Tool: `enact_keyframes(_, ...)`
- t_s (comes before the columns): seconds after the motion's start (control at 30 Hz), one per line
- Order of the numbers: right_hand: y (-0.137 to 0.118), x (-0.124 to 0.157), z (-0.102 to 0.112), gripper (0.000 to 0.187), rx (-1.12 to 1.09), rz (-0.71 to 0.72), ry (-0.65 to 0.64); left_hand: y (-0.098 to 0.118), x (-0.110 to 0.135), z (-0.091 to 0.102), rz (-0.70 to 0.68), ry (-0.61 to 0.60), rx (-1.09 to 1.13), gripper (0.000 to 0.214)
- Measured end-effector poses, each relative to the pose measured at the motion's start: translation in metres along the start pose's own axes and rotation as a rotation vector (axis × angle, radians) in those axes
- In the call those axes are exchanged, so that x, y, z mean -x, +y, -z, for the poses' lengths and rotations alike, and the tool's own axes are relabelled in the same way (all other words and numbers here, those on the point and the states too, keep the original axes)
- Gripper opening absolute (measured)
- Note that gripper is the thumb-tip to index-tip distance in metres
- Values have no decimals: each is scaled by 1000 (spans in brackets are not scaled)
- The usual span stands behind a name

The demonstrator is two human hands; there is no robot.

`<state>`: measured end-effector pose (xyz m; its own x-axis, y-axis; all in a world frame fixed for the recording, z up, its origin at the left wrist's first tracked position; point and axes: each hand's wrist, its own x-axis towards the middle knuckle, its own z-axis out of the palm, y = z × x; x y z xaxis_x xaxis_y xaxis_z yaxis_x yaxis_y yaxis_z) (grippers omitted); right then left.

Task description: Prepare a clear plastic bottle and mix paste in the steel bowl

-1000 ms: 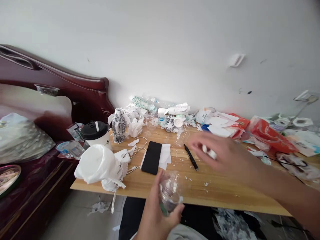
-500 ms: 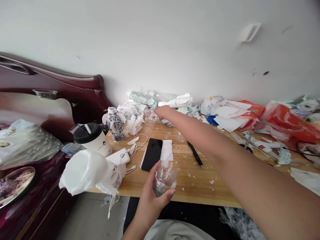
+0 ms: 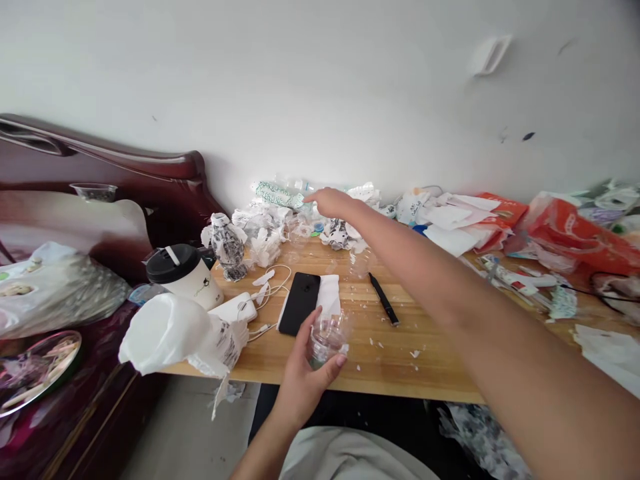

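Note:
My left hand (image 3: 306,373) is closed around a crumpled clear plastic bottle (image 3: 326,339) at the near edge of the wooden table (image 3: 400,360). My right arm stretches across the table, and my right hand (image 3: 331,201) hovers over the heap of crumpled wrappers and bottles (image 3: 280,213) against the wall. Its fingers are curled downward, and whether they hold anything is hidden. A black phone (image 3: 300,302) lies on a white tissue (image 3: 330,293) just beyond the bottle. A black pen (image 3: 384,307) lies to its right.
A white cup with a black lid (image 3: 183,272), a white plastic bag (image 3: 170,330) and a white charger with cables (image 3: 237,308) crowd the table's left end. Red bags and papers (image 3: 565,237) cover the right side. A dark wooden headboard (image 3: 110,160) stands left.
My right hand reached from the middle of the table to the pile at the wall and lifted a little there. The left hand with the bottle stayed near the table's edge.

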<state>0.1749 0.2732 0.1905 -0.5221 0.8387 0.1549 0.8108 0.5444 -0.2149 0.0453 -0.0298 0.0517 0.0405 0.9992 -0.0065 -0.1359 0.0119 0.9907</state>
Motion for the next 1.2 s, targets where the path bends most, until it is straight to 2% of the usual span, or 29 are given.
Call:
enact_keyframes(0.1, -6, 34, 16, 60, -73, 0, 92, 2, -4, 9, 11, -3, 25, 81)
enact_keyframes(0.2, -21, 101, 15, 54, -335, -14, 203, 1, -5, 14, 41, 15, 108, 80)
enact_keyframes(0.27, -31, 153, 2, 49, -529, -117, 204, -2, -5, 12, 63, 1, 205, 81)
enact_keyframes(0.33, -38, 201, -21, 45, -834, -229, 210, -6, -4, 8, 53, 3, 324, 81)
enact_keyframes(0.43, -42, 253, -60, 37, -1312, -442, 297, -10, -3, 0, 48, -18, 485, 78)
enact_keyframes(0.57, -46, 286, -98, 43, -1651, -653, 351, -13, -3, -5, 106, -189, 569, 81)
enact_keyframes(0.63, -50, 294, -105, 46, -1743, -686, 343, -14, -2, -4, 139, -260, 556, 84)
enact_keyframes(0.7, -51, 301, -105, 48, -1780, -698, 343, -15, -1, -3, 163, -274, 543, 84)
enact_keyframes(0.8, -36, 303, -90, 50, -1620, -695, 479, -16, 1, 0, 148, -215, 556, 82)
enact_keyframes(0.83, -25, 299, -81, 49, -1482, -684, 561, -16, 1, 2, 141, -191, 567, 82)
enact_keyframes(0.9, 7, 286, -61, 45, -1062, -660, 717, -16, 1, 5, 142, -152, 584, 81)
enact_keyframes(0.93, 25, 276, -50, 41, -841, -644, 734, -16, 0, 6, 149, -137, 589, 81)
enact_keyframes(1.0, 57, 257, -30, 44, -569, -629, 611, -17, -2, 9, 163, -105, 583, 80)
enact_keyframes(1.07, 73, 245, -14, 55, -333, -616, 461, -19, -4, 10, 182, -47, 575, 75)
enact_keyframes(1.13, 67, 245, -7, 63, -153, -588, 378, -19, -6, 11, 211, 29, 601, 68)
enact_keyframes(1.2, 41, 260, -11, 59, -181, -522, 316, -18, -5, 11, 245, 66, 677, 63)
